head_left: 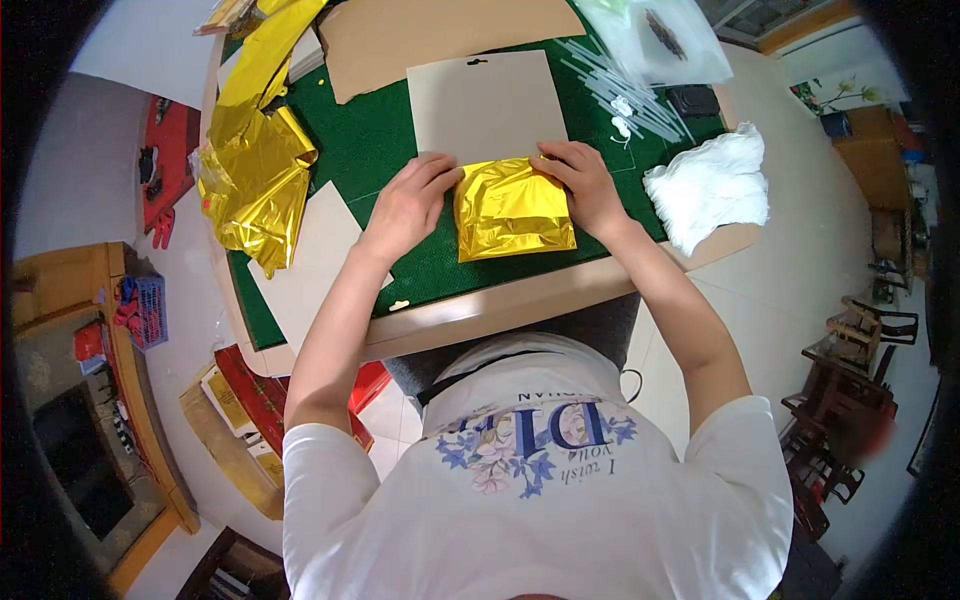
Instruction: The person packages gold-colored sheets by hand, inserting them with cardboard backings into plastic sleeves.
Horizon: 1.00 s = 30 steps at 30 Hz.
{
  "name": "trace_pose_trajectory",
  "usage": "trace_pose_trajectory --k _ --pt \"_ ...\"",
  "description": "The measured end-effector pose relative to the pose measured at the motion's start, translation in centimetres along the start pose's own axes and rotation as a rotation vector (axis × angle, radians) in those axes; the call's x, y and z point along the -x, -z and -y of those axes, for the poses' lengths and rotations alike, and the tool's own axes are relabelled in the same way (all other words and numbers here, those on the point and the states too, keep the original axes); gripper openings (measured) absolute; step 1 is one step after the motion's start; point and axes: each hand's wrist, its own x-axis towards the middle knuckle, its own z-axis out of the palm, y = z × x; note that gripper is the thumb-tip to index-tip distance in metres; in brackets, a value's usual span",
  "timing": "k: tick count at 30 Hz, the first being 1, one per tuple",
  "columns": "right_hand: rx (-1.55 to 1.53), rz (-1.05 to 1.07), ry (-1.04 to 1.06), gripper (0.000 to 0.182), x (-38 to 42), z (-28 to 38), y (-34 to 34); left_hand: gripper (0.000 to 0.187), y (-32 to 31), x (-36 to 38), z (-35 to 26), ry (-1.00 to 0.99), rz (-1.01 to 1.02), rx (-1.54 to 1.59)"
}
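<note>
A shiny gold foil sheet (515,222), folded and creased, lies in front of me over the lower part of a beige cardboard sheet (490,105) with a hanger slot at its far edge. My left hand (408,205) has its fingers bent together at the foil's upper left corner. At the upper right corner, my right hand (585,188) grips the foil edge, fingertips on top. Whether the cardboard is also pinched is hidden by the fingers.
More gold foil (262,170) drapes over the table's left side, by another cardboard sheet (310,255). A brown board (440,40) lies at the back. Translucent sticks (630,90), a plastic bag (665,40), a black box (692,100) and a white cloth-like bundle (708,188) are on the right.
</note>
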Motion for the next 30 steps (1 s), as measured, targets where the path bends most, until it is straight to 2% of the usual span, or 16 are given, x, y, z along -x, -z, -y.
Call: trace_pose_trajectory --k 5,7,10,23,30 --pt "-0.064 0.014 -0.055 0.046 -0.1 0.4 0.4 0.035 0.0 -0.1 -0.1 -0.018 0.025 -0.021" --pt "-0.115 -0.017 -0.191 0.056 0.3 0.6 0.4 0.036 0.0 0.0 0.0 -0.014 0.044 -0.031" --pt "-0.12 -0.021 -0.202 0.057 0.3 0.4 0.3 0.04 0.0 -0.1 0.1 -0.016 0.049 -0.025" --pt "-0.096 -0.034 -0.167 0.051 -0.3 0.9 0.7 0.046 -0.2 0.1 0.2 0.004 0.053 -0.027" --pt "-0.038 -0.053 -0.047 0.036 -0.1 0.3 0.2 0.043 0.0 0.0 0.1 0.0 0.052 -0.021"
